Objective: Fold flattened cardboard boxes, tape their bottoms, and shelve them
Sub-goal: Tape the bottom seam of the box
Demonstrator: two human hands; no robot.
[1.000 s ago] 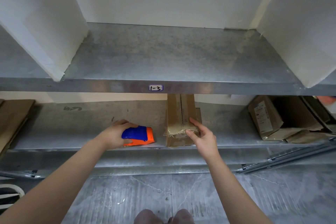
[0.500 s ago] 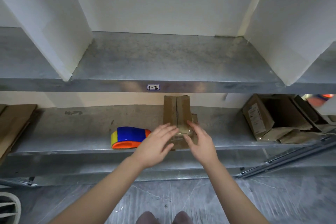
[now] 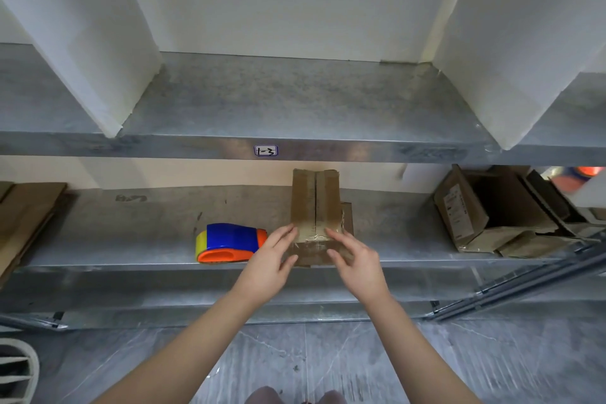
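A small brown cardboard box [image 3: 314, 203] lies taped side up on the lower metal shelf [image 3: 131, 261], near its front edge. Clear tape runs along its seam and over its near end. My left hand [image 3: 270, 261] and my right hand [image 3: 355, 261] meet at that near end, one on each corner. Their fingers lie fairly straight on the taped top and the thumbs touch the front face. A blue, orange and yellow tape dispenser [image 3: 229, 242] rests on the shelf just left of my left hand, apart from it.
The upper shelf [image 3: 295, 108], labelled 1-3 [image 3: 266, 150], runs between two white dividers. Open, crumpled cardboard boxes [image 3: 485, 210] sit at the lower shelf's right. Flattened cardboard [image 3: 23, 216] leans at its left. Grey floor below.
My left hand let go of the tape dispenser and moved right to the box. Both hands now rest on the box's near taped end. The view tilted up slightly.
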